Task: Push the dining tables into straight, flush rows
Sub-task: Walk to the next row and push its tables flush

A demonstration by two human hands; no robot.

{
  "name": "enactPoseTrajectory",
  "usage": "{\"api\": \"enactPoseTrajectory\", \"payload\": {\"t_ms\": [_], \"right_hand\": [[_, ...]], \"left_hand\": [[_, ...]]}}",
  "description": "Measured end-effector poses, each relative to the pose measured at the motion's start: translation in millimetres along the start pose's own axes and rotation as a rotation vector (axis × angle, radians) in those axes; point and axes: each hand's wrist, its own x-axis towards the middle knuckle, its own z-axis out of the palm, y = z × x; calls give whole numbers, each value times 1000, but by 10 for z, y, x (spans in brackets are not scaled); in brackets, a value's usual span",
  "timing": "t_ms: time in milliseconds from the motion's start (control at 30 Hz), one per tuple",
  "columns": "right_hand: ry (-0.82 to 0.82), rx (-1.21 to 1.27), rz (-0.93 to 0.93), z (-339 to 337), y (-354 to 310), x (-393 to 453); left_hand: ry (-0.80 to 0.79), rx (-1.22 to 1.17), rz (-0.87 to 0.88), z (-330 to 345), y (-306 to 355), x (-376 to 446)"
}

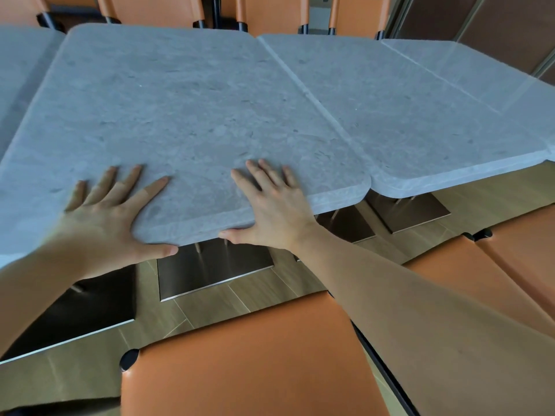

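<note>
Both hands, left hand [99,217] and right hand [271,211], lay flat on the table [186,109], thumbs under its near edge. Looked heavy and stone-stiff, so that edge seemed the place to push.

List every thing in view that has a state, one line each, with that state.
Left hand: open, fingers flat on the table top, thumb at its near edge.
Right hand: open, fingers flat on the same top, thumb at its near edge.
Near table: side against the next table, near edge sticking out past it.
Next table: touching the near table, set back from it.
Orange chair: close under the near edge.
</note>
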Motion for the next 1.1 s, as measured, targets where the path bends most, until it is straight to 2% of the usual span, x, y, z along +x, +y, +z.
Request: {"api": "enactPoseTrajectory", "payload": {"t_ms": [200,433,533,667,733,833,933,1000,1100], "right_hand": [[-24,62,4,-29,-9,-20],[-83,109,13,-68,-9,-8],[-182,153,67,-243,-83,66],[-422,122,164,-638,-328,186],[-514,236,244,-866,-538,112],[-632,388,196,-1252,-906,-168],[-596,516,118,-1673,-1176,-467],[-530,628,119,-2000,-1369,-657],[-404,791,143,-2493,-1763,-973]], "left_hand": [[-50,-43,-64,-87,107,-71],[-289,26,-147,-354,271,-123],[-399,-76,-193,-623,350,-130],[-547,-82,-174,-1113,575,-514],[-581,-130,-201,-1409,687,-828],[-535,-247,-317,-1841,711,-1409],[-495,-280,-426,-2131,524,-2047],[-387,-385,-510,-2336,404,-2438],[-130,-650,-618,-2725,343,-2939]]}}
